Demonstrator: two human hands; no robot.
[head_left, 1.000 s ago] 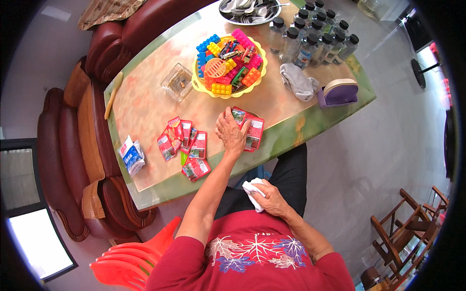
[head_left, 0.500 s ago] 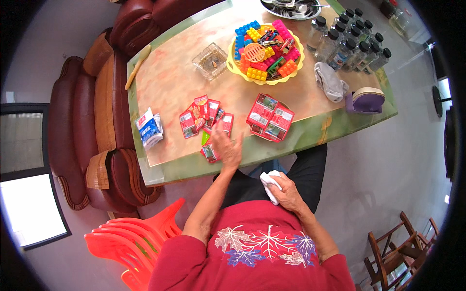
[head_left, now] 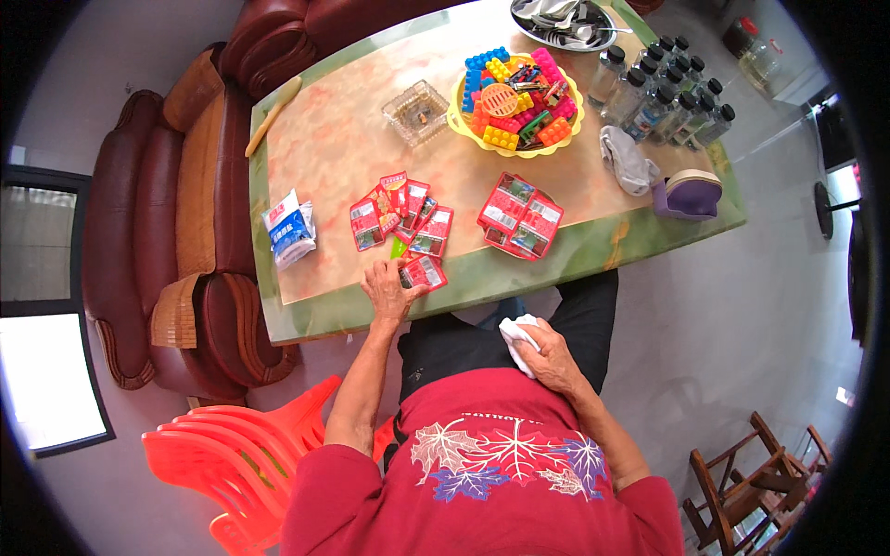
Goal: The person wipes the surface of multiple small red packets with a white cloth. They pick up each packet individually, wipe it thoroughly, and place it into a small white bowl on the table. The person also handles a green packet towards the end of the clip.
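My left hand [head_left: 390, 291] is at the table's near edge, fingers apart. Its thumb and fingertips touch the left and lower edges of a red packet [head_left: 425, 271]. Beyond it lies a loose, overlapping group of red packets [head_left: 430, 232], with a bit of bright green [head_left: 399, 247] showing among them. To the right is a neater stack of red packets [head_left: 522, 218], apart from both hands. My right hand [head_left: 553, 360] rests over my lap, closed round a bunched white cloth [head_left: 516, 332].
A yellow basket [head_left: 461, 122] of toy blocks, a glass ashtray [head_left: 415, 113], bottles [head_left: 656, 109], a grey cloth [head_left: 627, 159] and a purple holder [head_left: 688, 195] stand on the table. A blue-white bag [head_left: 291, 232] lies left. Red plastic chairs [head_left: 232, 454] are beside me.
My left hand has moved left and toward me, off the middle of the packets. The nearest packet has shifted slightly right and now lies turned. The right hand still holds the cloth.
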